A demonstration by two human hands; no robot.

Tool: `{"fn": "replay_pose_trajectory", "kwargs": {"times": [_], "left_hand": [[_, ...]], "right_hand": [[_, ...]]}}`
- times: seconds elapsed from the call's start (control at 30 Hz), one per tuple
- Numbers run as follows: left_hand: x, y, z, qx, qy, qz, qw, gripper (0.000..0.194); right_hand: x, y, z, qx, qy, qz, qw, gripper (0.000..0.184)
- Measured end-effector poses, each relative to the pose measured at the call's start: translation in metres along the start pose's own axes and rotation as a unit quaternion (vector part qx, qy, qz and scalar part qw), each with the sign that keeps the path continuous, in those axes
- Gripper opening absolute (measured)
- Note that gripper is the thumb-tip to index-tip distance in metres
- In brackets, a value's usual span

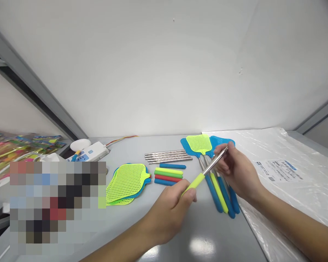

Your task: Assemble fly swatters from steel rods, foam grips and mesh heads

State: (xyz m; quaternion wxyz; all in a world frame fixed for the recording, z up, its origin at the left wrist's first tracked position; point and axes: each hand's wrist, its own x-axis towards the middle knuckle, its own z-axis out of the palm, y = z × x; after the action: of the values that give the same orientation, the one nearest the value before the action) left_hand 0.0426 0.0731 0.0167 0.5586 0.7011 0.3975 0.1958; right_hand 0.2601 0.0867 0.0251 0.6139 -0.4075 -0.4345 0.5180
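A steel fly swatter rod with a yellow-green handle sleeve (194,184) on its lower end is held between my two hands. My left hand (171,204) is closed around the sleeve. At the other end, the fingers of my right hand (236,168) pinch the tip of the metal rod (215,160). Several fly swatters with blue and yellow-green heads (199,143) lie just behind and below my right hand. Left of them are loose coloured handle sleeves (168,171) and a row of metal rods (166,157). A stack of swatter heads (127,182) lies to the left.
A white plastic bag with a label (284,171) covers the table's right side. At the left stand a power strip (94,153) and a white rounded object (80,145), near packaged colourful items (24,145). A pixelated patch hides the near left. A white wall (164,72) rises behind.
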Motion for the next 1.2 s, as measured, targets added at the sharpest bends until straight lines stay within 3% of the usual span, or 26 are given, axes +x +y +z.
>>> {"fn": "replay_pose_trajectory", "kwargs": {"times": [0.1, 0.6, 0.77, 0.87, 1.03, 1.13, 1.2], "left_hand": [[0.001, -0.001, 0.0, 0.006, 0.001, -0.004, 1.0, 0.036], [-0.006, 0.017, -0.002, -0.002, -0.02, -0.023, 1.0, 0.038], [-0.007, 0.014, 0.002, -0.046, -0.021, -0.029, 0.998, 0.037], [-0.006, 0.011, 0.008, -0.125, -0.033, -0.04, 0.991, 0.032], [-0.001, 0.013, 0.011, -0.322, -0.121, -0.048, 0.938, 0.018], [0.001, 0.012, 0.009, -0.328, -0.1, -0.028, 0.939, 0.017], [0.002, 0.008, 0.01, -0.344, -0.068, -0.024, 0.936, 0.024]], "right_hand": [[0.004, -0.001, -0.002, -0.001, 0.021, 0.0, 1.0, 0.039], [-0.009, 0.004, 0.026, 0.046, -0.025, 0.024, 0.998, 0.039], [-0.01, 0.005, 0.028, 0.064, -0.029, 0.048, 0.996, 0.038], [-0.01, 0.005, 0.026, 0.059, -0.041, 0.056, 0.996, 0.038], [-0.013, 0.004, 0.017, -0.014, -0.089, 0.09, 0.992, 0.034], [-0.012, -0.006, 0.013, -0.116, -0.163, 0.136, 0.97, 0.032], [-0.007, -0.017, 0.013, -0.191, -0.231, 0.165, 0.94, 0.049]]}}
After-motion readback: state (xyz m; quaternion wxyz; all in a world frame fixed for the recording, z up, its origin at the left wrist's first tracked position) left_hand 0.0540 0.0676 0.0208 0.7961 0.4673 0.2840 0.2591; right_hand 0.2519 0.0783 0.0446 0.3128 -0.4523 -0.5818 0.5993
